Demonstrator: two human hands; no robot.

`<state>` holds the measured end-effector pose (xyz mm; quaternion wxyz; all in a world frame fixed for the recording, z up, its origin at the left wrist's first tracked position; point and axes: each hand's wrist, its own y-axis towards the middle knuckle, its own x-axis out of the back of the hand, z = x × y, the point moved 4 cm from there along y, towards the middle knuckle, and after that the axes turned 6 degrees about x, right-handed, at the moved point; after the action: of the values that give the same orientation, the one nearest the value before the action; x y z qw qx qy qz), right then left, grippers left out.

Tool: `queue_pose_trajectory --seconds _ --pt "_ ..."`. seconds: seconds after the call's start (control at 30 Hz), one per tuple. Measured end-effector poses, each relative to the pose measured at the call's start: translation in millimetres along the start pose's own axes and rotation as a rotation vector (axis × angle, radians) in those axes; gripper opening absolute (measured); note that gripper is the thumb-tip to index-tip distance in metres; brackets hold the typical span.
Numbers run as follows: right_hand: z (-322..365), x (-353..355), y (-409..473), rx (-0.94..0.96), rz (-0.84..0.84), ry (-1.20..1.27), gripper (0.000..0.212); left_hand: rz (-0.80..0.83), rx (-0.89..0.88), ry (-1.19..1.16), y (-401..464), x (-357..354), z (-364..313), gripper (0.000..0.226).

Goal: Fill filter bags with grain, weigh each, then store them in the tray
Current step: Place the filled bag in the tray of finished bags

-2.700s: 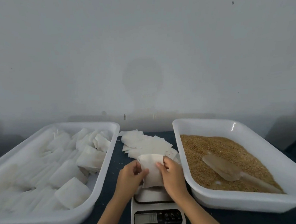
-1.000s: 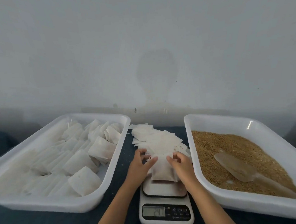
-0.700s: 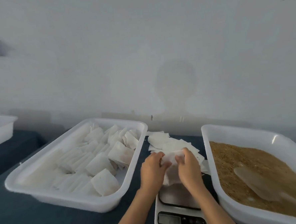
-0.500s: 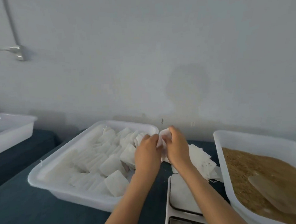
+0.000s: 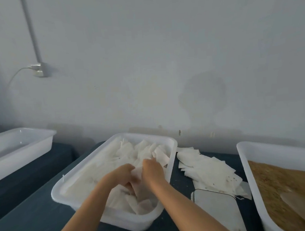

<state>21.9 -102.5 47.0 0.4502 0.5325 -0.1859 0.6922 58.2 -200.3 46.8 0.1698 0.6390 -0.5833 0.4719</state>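
A dark blue cloth-covered table (image 5: 29, 217) carries everything. To my far left sits an empty white plastic tub (image 5: 16, 150); to my right, a white plastic tub of brown grain (image 5: 280, 180) with a translucent scoop (image 5: 300, 206) lying in it. Between the tubs lie a loose pile of flat white empty filter bags (image 5: 205, 167) and a white kitchen scale (image 5: 216, 209). My left hand (image 5: 119, 176) and right hand (image 5: 152, 170) meet over the white plastic storage tray (image 5: 63, 188) of filled bags, both pinching one white filled filter bag (image 5: 137, 184) just above the stack.

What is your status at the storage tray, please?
Both hands, left and right, hold bag over tray. Scale bare. Nothing in the way.
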Motion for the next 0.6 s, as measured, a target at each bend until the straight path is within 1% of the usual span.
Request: queue_pose_trajectory --seconds 0.07,0.13,0.23,0.33,0.4,0.5,0.53,0.6 --pt "1 -11 2 -0.029 0.082 -0.041 0.026 0.044 0.01 0.053 6 -3 9 0.008" --pt "1 -20 5 -0.06 0.184 -0.055 0.03 0.061 0.018 0.055 14 -7 16 0.013" --pt "0 -27 9 -0.126 0.344 -0.033 0.035 0.031 0.04 0.131 22 -9 23 0.028" --pt "1 -29 10 -0.117 0.428 -0.016 0.039 -0.032 0.057 0.27 26 -11 23 0.028" --pt "0 -28 8 -0.084 0.447 0.012 0.043 -0.064 0.072 0.349 28 -11 23 0.032" --pt "3 -22 2 -0.008 0.441 0.077 0.05 -0.145 0.074 0.451 29 -10 20 0.059" --pt "5 -17 0 0.028 0.395 0.118 0.05 -0.192 0.056 0.458 29 -8 17 0.065" --pt "5 4 0 0.108 0.219 0.214 0.043 -0.321 -0.001 0.438 27 -3 7 0.065"
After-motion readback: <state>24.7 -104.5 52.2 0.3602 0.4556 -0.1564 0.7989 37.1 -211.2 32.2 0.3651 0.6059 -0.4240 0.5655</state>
